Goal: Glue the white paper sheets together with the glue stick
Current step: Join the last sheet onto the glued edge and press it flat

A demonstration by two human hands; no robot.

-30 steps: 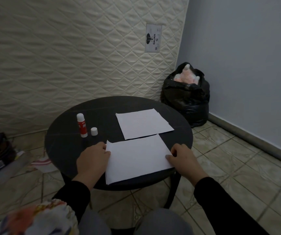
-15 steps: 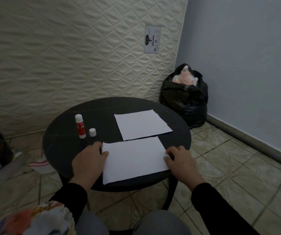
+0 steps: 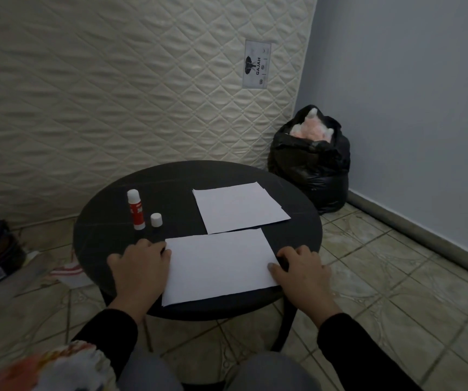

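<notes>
Item 1, near paper sheet point(image 3: 218, 263): lies flat at the lower centre of the frame, on the near part of the round black table point(image 3: 105, 230). I read very little change over the last second: the sheet and both hands sit in nearly the same pose, and only the head view has drifted slightly, so I judge the sheet is being squared up, not moved.

Item 2, left hand point(image 3: 139, 263): fingers loosely curled, resting on the table with the fingertips touching the sheet's left edge. It grips nothing.

Item 3, right hand point(image 3: 302, 270): palm down, fingers spread, the thumb pressing the sheet's right edge near its lower corner. It also holds nothing; it pins, it does not grasp.

Item 4, far paper stack point(image 3: 238, 207): above the near sheet, centre of the frame, its near edge just beside the near sheet's far edge. A second edge peeks out at its right side, so I take it for more than one sheet.

Item 5, glue stick point(image 3: 136, 209): upright, left of centre, red label, white top; untouched and apart from both hands.

Item 6, small white cap point(image 3: 156, 220): stands just beside the stick, to its right. I judge the stick is uncapped, though its tip is too small to confirm.

Status: no glue visibly applied. As I judge it, the next step is taking up the stick, nearest the left hand.
</notes>
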